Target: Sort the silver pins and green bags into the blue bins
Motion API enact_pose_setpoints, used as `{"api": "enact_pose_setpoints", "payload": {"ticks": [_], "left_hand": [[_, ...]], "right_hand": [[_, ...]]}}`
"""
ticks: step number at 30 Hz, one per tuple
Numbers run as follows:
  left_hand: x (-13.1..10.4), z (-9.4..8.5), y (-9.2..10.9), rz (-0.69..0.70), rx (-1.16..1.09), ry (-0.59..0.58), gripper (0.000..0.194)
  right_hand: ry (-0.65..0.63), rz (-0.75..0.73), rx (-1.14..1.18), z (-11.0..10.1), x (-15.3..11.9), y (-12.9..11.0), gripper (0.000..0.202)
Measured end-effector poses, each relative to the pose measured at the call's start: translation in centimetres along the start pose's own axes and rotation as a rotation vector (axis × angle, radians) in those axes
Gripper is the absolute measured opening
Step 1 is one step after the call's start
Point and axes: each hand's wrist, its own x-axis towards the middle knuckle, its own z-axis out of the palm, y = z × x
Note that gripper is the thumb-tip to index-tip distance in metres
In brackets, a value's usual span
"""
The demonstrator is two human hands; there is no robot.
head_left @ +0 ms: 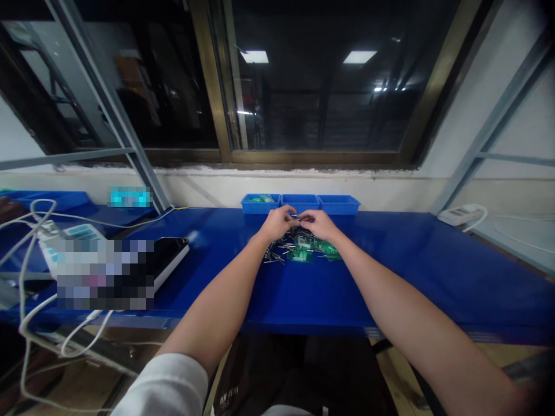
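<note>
Over a pile of thin metal pins (274, 255), my left hand (280, 223) and my right hand (319, 224) meet with their fingertips almost touching. Both hands are closed in a pinch. Whatever sits between the fingertips is too small to make out. Small green plastic bags (300, 255) lie among the pins, just below the hands. Behind the hands stands a row of blue bins (299, 200); the left one holds some green bags, while my fingers partly cover the front of the middle one.
All this lies on a blue tabletop (299, 294) against a wall with a window. To the left are a dark device with a white edge (171, 260), partly blurred out, and loose white cables (26, 289). A white power strip (462, 214) lies at the right.
</note>
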Motion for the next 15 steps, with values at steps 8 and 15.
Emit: {"api": "enact_pose_setpoints", "payload": {"ticks": [8,15], "left_hand": [[-0.27,-0.15,0.46,0.029,-0.046,-0.028,0.041],[-0.02,0.43,-0.42,0.037,-0.125,-0.052,0.054]], "right_hand": [[-0.053,0.082,0.239,-0.45,-0.14,-0.57,0.017],[-0.022,0.152,0.356,-0.89,0.10,0.38,0.022]]}}
